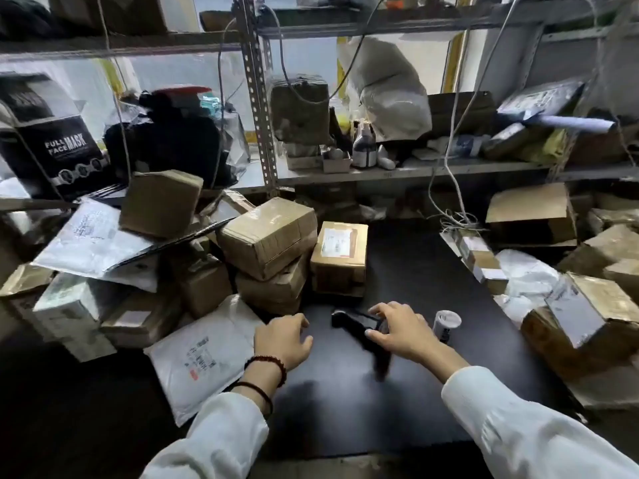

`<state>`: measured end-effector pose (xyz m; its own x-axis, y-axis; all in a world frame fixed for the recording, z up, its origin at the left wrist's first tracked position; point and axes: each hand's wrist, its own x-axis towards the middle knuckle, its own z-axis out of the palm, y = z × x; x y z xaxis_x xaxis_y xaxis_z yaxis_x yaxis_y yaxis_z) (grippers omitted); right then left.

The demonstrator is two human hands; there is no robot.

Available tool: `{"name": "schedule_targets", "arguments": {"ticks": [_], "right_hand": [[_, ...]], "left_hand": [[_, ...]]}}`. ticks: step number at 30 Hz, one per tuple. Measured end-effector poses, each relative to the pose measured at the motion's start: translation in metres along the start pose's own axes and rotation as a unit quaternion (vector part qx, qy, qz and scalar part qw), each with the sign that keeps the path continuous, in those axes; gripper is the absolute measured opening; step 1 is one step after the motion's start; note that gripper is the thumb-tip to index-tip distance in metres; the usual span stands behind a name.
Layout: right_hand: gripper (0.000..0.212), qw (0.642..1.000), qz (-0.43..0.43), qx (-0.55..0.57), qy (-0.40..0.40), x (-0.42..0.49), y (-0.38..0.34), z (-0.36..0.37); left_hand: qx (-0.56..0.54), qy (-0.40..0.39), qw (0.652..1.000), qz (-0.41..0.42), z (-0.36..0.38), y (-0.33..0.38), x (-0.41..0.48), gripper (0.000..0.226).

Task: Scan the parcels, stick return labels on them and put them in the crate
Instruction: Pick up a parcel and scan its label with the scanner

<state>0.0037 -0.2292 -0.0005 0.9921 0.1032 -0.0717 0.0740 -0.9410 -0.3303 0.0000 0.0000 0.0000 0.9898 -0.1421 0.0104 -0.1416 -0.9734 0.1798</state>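
Observation:
A black handheld scanner (349, 323) lies on the dark table (432, 340) in front of me. My right hand (401, 331) arches over its upper end, with thumb and fingers curled around its sides. Its lower handle end looks blurred. My left hand (283, 342) rests on the table left of the scanner, fingers loosely curled and holding nothing. A white label roll (446, 323) stands just right of my right hand. A small brown parcel (340, 259) with a white label on top sits beyond the scanner. A white mailer bag (197, 357) lies next to my left hand. No crate is in view.
Stacked brown boxes (268, 236) and mailers crowd the table's left side. More cartons (584, 323) and white bags pile up on the right. A metal shelf (415, 169) with bottles, bags and hanging cables stands behind the table.

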Motion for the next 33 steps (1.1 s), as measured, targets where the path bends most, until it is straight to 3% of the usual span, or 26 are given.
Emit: {"name": "schedule_targets", "arguments": {"ticks": [3, 7, 10, 12, 13, 15, 17, 19, 21, 26, 29, 33], "right_hand": [[0.050, 1.000, 0.005, 0.009, -0.018, 0.035, 0.016, 0.001], [0.036, 0.988, 0.000, 0.003, -0.154, 0.065, 0.026, 0.016], [0.034, 0.979, -0.037, -0.030, -0.198, 0.072, 0.023, 0.012], [0.033, 0.971, -0.025, 0.021, -0.238, 0.079, 0.021, 0.009], [0.036, 0.961, -0.025, 0.047, -0.271, 0.080, 0.021, 0.009], [0.061, 0.947, -0.056, 0.028, -0.314, 0.081, 0.019, 0.013], [0.070, 0.949, -0.121, -0.106, -0.272, 0.078, 0.013, 0.024], [0.054, 0.938, -0.220, -0.209, -0.169, 0.071, 0.005, 0.034], [0.047, 0.918, -0.286, -0.242, -0.130, 0.067, 0.004, 0.037], [0.057, 0.894, -0.328, -0.238, -0.194, 0.060, 0.007, 0.043], [0.052, 0.912, -0.296, -0.185, -0.215, 0.047, -0.001, 0.055], [0.047, 0.951, -0.245, -0.104, -0.155, 0.042, -0.013, 0.056]], "left_hand": [[-0.013, -0.004, 1.000, -0.007, 0.012, 0.006, 0.026, 0.036], [-0.010, -0.029, 0.999, -0.024, 0.025, 0.004, 0.050, 0.036], [-0.018, -0.044, 0.998, -0.035, 0.034, -0.002, 0.060, 0.036], [-0.030, -0.052, 0.998, -0.036, 0.038, -0.005, 0.063, 0.035], [-0.037, -0.051, 0.997, -0.035, 0.040, -0.007, 0.063, 0.035], [-0.050, -0.050, 0.997, -0.032, 0.043, -0.010, 0.060, 0.035], [-0.051, -0.052, 0.997, -0.027, 0.043, -0.014, 0.055, 0.035], [-0.048, -0.054, 0.997, -0.020, 0.044, -0.020, 0.051, 0.036], [-0.044, -0.051, 0.998, -0.018, 0.040, -0.026, 0.049, 0.036], [-0.022, -0.010, 1.000, 0.001, 0.019, -0.041, 0.052, 0.033], [-0.018, 0.036, 0.999, 0.027, 0.004, -0.045, 0.056, 0.030], [-0.001, 0.086, 0.995, 0.052, -0.022, -0.044, 0.063, 0.028]]}}
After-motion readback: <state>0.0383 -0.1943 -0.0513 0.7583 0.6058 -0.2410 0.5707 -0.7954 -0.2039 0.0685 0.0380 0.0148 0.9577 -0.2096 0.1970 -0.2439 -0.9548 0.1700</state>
